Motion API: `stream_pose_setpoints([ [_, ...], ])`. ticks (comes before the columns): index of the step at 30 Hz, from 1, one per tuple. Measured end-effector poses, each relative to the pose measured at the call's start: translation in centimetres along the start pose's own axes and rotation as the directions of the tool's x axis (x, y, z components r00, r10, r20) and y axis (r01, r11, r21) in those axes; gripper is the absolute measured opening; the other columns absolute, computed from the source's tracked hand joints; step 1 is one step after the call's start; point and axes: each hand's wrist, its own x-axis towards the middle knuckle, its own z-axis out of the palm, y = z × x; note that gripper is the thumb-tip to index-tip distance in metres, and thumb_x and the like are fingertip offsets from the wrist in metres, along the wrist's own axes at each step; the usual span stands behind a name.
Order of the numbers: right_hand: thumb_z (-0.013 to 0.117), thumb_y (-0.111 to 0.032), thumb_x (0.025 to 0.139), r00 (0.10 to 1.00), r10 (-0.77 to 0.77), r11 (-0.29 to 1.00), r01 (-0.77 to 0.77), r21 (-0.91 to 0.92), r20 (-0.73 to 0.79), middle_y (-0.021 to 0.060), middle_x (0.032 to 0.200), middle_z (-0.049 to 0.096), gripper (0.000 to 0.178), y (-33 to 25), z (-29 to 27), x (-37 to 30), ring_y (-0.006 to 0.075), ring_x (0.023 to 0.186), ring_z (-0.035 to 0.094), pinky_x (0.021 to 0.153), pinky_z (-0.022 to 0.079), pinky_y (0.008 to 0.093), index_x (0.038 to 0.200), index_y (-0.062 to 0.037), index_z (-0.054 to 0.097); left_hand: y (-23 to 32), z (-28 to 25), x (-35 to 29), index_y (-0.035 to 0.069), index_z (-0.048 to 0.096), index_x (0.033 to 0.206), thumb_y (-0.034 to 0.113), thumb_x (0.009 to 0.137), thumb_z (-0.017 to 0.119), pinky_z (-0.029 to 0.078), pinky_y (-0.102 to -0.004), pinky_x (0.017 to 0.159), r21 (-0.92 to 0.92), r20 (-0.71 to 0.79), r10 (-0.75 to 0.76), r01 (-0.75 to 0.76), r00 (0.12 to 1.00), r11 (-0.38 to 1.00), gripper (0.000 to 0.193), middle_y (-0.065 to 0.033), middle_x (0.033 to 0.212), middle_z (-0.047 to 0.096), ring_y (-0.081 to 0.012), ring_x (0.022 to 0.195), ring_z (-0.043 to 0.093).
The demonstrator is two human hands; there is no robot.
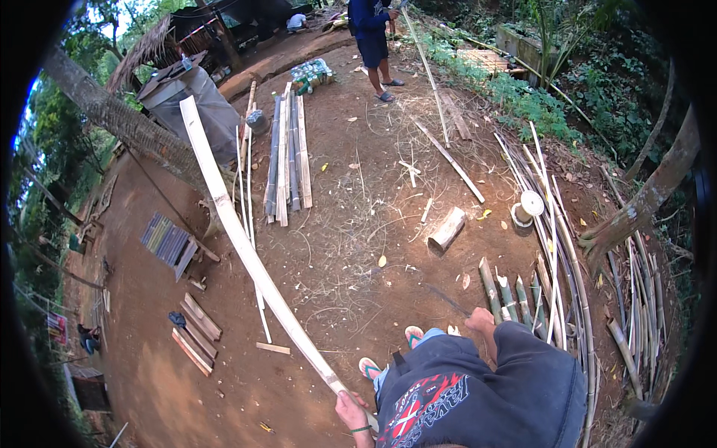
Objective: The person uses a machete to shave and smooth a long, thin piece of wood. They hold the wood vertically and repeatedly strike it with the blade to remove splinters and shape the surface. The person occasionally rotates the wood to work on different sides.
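My left hand (351, 410), with a green band at the wrist, is closed around the near end of a long split bamboo strip (246, 250). The strip's pale inner side shows, and it runs far up and to the left over the dirt ground. Out to the right, my right hand (480, 321) grips a machete (448, 302), whose dark narrow blade points left and away from me. The handle is hidden inside my fingers. Beside that hand stand several cut green bamboo lengths (506, 299).
Ahead lies a short log (448, 228); a pale round spool (531, 203) stands to its right. Split bamboo slats (288, 153) lie farther left, near a small bamboo bench (170, 243). Long poles (571, 246) line the right side. Another person (371, 41) stands at the back with a long strip.
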Motion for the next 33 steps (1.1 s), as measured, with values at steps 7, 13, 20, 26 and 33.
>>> stream_pose_setpoints([
  [7, 0.067, -0.034, 0.076, 0.999, -0.047, 0.998, 0.046, -0.032, -0.016, 0.0198, 0.113, 0.069, 0.046, -0.7, 0.0, 1.5, 0.0330, 0.110, 0.065, 0.094, 0.053, 0.0414, 0.107, -0.0016, 0.072, -0.6, -0.3, 0.7, 0.001, 0.054, 0.081, 0.045, 0.105, 0.037, 0.044, -0.0287, 0.044, 0.020, -0.012, -0.009, 0.009, 1.000, 1.000, 0.052, -0.0044, 0.054, 0.049, -0.0143, 0.045, 0.050],
  [13, 0.068, -0.035, 0.076, 0.999, -0.025, 0.998, 0.026, 0.063, -0.024, 0.0200, 0.112, 0.069, 0.045, -0.6, 0.3, 0.3, 0.0343, 0.106, 0.066, 0.092, 0.053, 0.0418, 0.106, -0.0016, 0.072, -1.1, -0.1, 1.1, 0.001, 0.053, 0.082, 0.044, 0.105, 0.036, 0.045, -0.0283, 0.045, 0.002, 0.001, -0.013, 0.013, 1.000, 1.000, 0.053, -0.0046, 0.054, 0.049, -0.0141, 0.045, 0.049],
  [20, 0.069, -0.039, 0.076, 0.999, 0.037, 0.999, -0.038, 0.029, 0.021, 0.0193, 0.114, 0.069, 0.049, 1.7, 1.0, 0.2, 0.0334, 0.109, 0.066, 0.093, 0.052, 0.0410, 0.107, -0.0013, 0.071, -1.3, -0.4, 2.3, 0.001, 0.052, 0.082, 0.043, 0.106, 0.035, 0.044, -0.0274, 0.045, -0.024, -0.003, -0.012, 0.012, 1.000, 1.000, 0.051, -0.0042, 0.055, 0.049, -0.0131, 0.045, 0.049],
  [26, 0.067, -0.035, 0.076, 0.997, 0.078, 0.997, -0.078, 0.015, 0.023, 0.0193, 0.112, 0.069, 0.044, 2.8, 0.8, -0.3, 0.0333, 0.109, 0.066, 0.092, 0.053, 0.0405, 0.106, -0.0028, 0.072, -0.9, -0.5, 2.7, 0.001, 0.053, 0.082, 0.043, 0.106, 0.036, 0.044, -0.0274, 0.045, -0.024, -0.026, 0.008, -0.009, 1.000, 1.000, 0.051, -0.0042, 0.054, 0.049, -0.0126, 0.045, 0.049],
  [33, 0.066, -0.034, 0.076, 0.999, 0.032, 0.999, -0.032, 0.042, -0.011, 0.0205, 0.105, 0.071, 0.042, 1.2, 0.5, 0.4, 0.0330, 0.103, 0.068, 0.089, 0.054, 0.0404, 0.102, -0.0005, 0.073, -0.5, -0.6, 2.8, 0.001, 0.052, 0.082, 0.043, 0.106, 0.037, 0.043, -0.0271, 0.045, -0.031, -0.019, 0.010, -0.011, 1.000, 0.999, 0.051, -0.0043, 0.055, 0.049, -0.0124, 0.046, 0.049],
])
